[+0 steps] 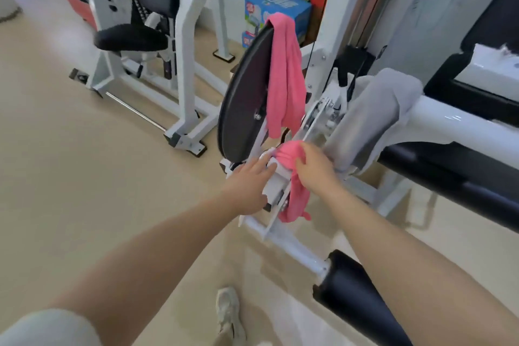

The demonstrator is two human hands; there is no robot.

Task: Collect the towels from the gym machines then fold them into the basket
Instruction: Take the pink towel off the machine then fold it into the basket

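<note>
Where fingers curl, pink towel (289, 160) half-hidden.

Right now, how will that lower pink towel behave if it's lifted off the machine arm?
The lower pink towel will probably go limp: it already sags over the white machine arm. It looks thin, so likely light. Its hanging tail may drag or catch on the bracket as the right hand pulls.

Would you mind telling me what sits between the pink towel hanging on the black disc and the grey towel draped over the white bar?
In the head view, the machine's white metal bracket stands between the hanging pink towel and the grey towel.
</note>
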